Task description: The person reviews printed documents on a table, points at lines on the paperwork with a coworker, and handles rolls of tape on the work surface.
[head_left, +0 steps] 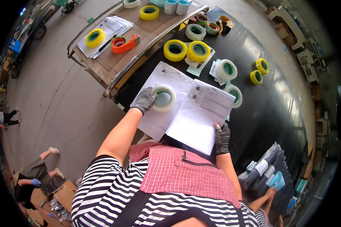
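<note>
My left hand (145, 100), in a grey knitted glove with bare fingertips, is closed on the rim of a clear tape roll (172, 100). Under that roll lies a stack of printed sheets (155, 123) at the table's near left corner. My right hand (222, 137), gloved the same way, pinches the lower right edge of another printed sheet (197, 126), thumb on top and fingers partly hidden beneath. This sheet is tilted and overlaps the stack. Just beyond its right edge sits a clear tape roll with a green core (236, 96).
Yellow tape rolls (174, 58) and small label slips (195, 70) lie farther up the black table (269, 113). A metal-railed cart (140, 45) on the left carries papers and an orange tape dispenser (125, 46). Another person's hand (269, 193) is near grey plastic packages (267, 166), lower right.
</note>
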A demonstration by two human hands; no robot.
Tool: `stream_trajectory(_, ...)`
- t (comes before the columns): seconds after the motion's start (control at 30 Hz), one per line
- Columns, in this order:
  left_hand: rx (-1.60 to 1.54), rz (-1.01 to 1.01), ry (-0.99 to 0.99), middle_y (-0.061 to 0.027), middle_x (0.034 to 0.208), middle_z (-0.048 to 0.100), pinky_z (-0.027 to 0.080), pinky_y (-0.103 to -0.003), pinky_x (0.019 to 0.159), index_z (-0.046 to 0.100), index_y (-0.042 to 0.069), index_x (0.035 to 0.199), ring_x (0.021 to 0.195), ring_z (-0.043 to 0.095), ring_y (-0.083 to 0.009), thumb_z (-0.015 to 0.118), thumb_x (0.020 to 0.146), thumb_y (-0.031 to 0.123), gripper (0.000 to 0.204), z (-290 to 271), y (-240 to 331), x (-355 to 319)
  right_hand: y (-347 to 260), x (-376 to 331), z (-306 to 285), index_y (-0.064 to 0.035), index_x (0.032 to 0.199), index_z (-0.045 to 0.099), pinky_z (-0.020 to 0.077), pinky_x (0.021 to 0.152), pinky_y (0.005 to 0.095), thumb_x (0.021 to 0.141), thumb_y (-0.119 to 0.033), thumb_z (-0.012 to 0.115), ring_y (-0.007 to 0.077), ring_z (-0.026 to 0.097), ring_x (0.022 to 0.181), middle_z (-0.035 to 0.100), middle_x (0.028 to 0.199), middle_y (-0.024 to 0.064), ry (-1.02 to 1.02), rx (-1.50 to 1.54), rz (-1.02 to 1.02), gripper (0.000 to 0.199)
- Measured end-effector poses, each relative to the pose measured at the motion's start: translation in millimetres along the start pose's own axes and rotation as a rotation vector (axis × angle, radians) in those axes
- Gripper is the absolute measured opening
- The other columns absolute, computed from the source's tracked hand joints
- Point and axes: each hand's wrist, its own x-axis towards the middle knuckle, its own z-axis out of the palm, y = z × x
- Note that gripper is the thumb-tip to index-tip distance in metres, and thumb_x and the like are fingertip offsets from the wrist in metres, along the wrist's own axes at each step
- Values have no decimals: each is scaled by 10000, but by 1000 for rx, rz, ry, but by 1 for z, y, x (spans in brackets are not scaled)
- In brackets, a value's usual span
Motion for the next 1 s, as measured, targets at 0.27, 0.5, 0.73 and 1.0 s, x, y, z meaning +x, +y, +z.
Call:
stream_trajectory(0.27, -574, 25, -126, -151, 987, 689, 506, -348, 853, 642, 17, 1150, 921, 647, -223, 672, 903, 163, 288, -1, 32, -18, 7, 11, 42, 26, 1200, 637, 505, 862, 325, 948, -165, 688, 170, 638, 933, 720, 1054, 101, -56, -46, 0, 320)
stream_trajectory(0.5, -272, 166, -69, -244, 1039, 662, 486, -468, 935, 639, 13, 1125, 1030, 621, -406, 677, 877, 291, 374, 41, 72, -22, 4, 27, 82, 3, 1172, 654, 499, 836, 304, 975, -360, 664, 159, 615, 907, 688, 1017, 82, -168, 122, 252, 413)
stream_trajectory(0.73, -274, 174, -143, -239, 1237, 595, 441, -453, 1024, 581, 40, 1272, 1157, 561, -390, 679, 895, 318, 478, 33, 37, 5, -4, 29, 99, 12, 1306, 557, 492, 904, 349, 856, -345, 797, 202, 611, 1022, 662, 1154, 120, -260, 177, 252, 622)
stream_trajectory(1.0, 78, -79, 164, -226, 1367, 521, 428, -441, 1080, 580, 66, 1338, 1272, 487, -388, 726, 855, 217, 526, -1, -3, 35, -13, 27, 100, -4, 1308, 563, 465, 948, 355, 829, -334, 810, 205, 597, 1069, 649, 1185, 114, -252, 183, 264, 632)
